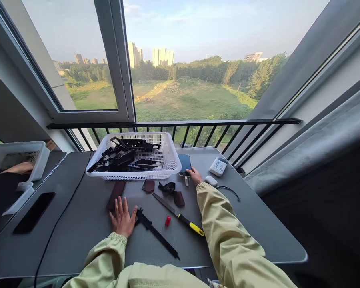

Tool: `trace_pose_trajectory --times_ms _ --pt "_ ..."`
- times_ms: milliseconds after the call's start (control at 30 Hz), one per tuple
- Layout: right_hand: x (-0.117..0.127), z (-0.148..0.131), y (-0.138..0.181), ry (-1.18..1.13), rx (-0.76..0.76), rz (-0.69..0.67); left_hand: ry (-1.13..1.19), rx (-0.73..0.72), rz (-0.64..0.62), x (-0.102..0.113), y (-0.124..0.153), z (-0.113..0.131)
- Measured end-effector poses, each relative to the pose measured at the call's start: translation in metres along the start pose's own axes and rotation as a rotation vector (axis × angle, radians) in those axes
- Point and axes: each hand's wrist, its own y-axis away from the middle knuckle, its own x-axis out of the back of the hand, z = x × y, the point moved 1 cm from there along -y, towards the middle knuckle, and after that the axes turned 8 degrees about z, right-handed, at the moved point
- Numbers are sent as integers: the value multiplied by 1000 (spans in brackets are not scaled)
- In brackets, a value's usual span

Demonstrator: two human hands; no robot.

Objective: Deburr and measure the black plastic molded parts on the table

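Observation:
My left hand (123, 217) lies open with fingers spread on the grey table. Its fingertips are at a dark brown flat strip (116, 195), and its thumb is beside a black caliper (157, 233). My right hand (195, 176) has its fingers on the lower right corner of a smartphone (185, 164), which has a white plug (186, 181) at its lower end. Between my hands are a file (165, 203) with a black and yellow handle, a small red cylinder (167, 221), a brown piece (149, 185) and a crumpled black piece (167, 187) beside another brown piece (179, 199).
A white basket (132, 175) of black plastic parts stands at the back, before a railing (174, 125). Right of the phone are a white box (218, 166) and a white earphone case (211, 181). At left, another person's hand (19, 168) is in a white bin (42, 160), near a black phone (34, 213).

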Motion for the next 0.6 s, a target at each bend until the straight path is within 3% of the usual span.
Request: trace_pose_trajectory --times_ms 267,600 --pt "-4 10 -6 -163 -120 -179 -30 18 -24 0 -1 0" --pt "-7 20 -10 -226 -135 -161 -27 16 -16 2 1 0"
